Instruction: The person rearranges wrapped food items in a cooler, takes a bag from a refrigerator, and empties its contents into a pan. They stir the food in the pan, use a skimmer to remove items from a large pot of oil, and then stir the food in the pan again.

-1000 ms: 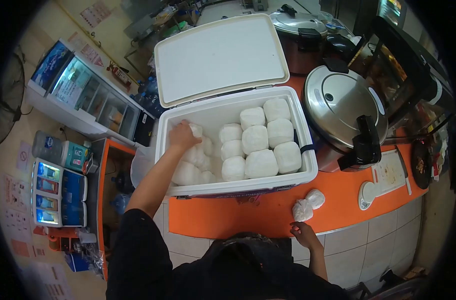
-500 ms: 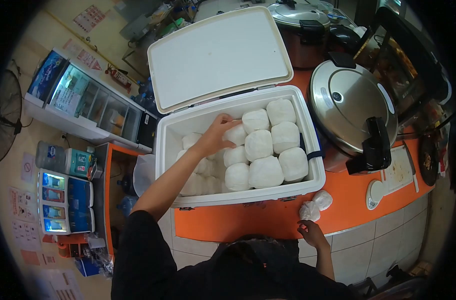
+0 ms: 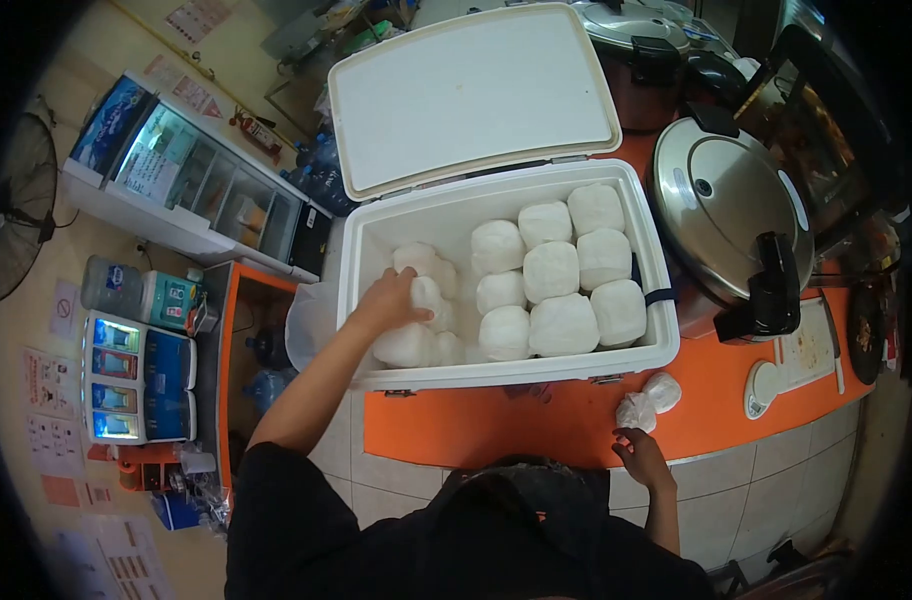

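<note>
A white cooler box (image 3: 516,377) stands with its lid (image 3: 476,105) raised, holding several rounded white bundles in stacks. My left hand (image 3: 384,302) reaches inside on the left, its fingers and thumb curved around a white wrapped bundle (image 3: 426,297) in the lower stack. To the right the bundles (image 3: 551,270) sit higher, in rows. On the orange counter in front of the box, two small white bundles in clear plastic (image 3: 636,411) lie together. My right hand (image 3: 644,458) is at the counter edge just below them, fingers loosely bent and apart, with nothing visibly held.
A large rice cooker (image 3: 731,215) with a steel lid stands close to the box's right side, another (image 3: 636,30) behind it. Farther right on the orange counter (image 3: 456,425) are a small round scale (image 3: 762,385) and a cutting board (image 3: 806,345) with a knife.
My left hand has moved left, from a bundle near the middle of the box to the lower left stack. That middle bundle stays in the box. My right hand stays beside the plastic-wrapped bundles.
</note>
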A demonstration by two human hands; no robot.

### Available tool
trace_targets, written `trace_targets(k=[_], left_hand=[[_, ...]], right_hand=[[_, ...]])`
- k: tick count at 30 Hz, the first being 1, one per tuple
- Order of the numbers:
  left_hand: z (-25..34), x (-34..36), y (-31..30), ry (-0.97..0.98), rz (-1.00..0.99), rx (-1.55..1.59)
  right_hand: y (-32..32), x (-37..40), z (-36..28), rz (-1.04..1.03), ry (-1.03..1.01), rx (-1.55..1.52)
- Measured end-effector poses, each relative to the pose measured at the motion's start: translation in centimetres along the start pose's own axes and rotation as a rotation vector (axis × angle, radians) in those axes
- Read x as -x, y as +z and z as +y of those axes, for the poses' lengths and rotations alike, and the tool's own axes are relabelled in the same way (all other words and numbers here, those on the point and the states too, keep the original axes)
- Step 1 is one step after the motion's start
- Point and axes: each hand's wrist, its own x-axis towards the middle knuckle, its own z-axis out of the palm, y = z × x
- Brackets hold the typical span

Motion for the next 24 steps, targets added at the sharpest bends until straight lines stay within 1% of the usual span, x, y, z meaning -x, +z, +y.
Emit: trace_targets(k=[2, 5, 8, 11, 14, 16, 19, 24], left_hand=[[0.9, 0.3, 0.1, -0.027, 0.057, -0.054], [1.1, 0.4, 0.0, -0.023, 0.108, -0.084], [-0.6, 0.2, 0.2, 0.164, 0.335, -0.045], [1.5, 0.8, -2.5, 0.228, 0.494, 0.056], [6.1, 0.9, -5.0, 0.257, 0.341, 0.336], [9.4, 0.3, -5.0, 0.157, 0.162, 0.435], [10.9, -3.0, 1.1, 0.271, 0.307, 0.369], [8.7, -4.2, 2.0, 0.279, 0.217, 0.558]], right_hand=[[0.1, -0.6, -0.8, -0.002, -0.043, 0.005], [-0.6, -0.1, -3.3, -0.009, -0.012, -0.015], [-0.8, 1.0, -2.3, 0.038, -0.012, -0.033], [-0.9, 2.2, -0.9, 0.067, 0.007, -0.003], [-1.3, 3.0, -1.0, 0.068, 0.045, -0.028], [-1.2, 2.8, -0.9, 0.067, 0.019, -0.013], [-0.7, 2.3, -1.3, 0.071, 0.0, 0.015], [-0.4, 2.6, -1.5, 0.095, 0.007, -0.049]])
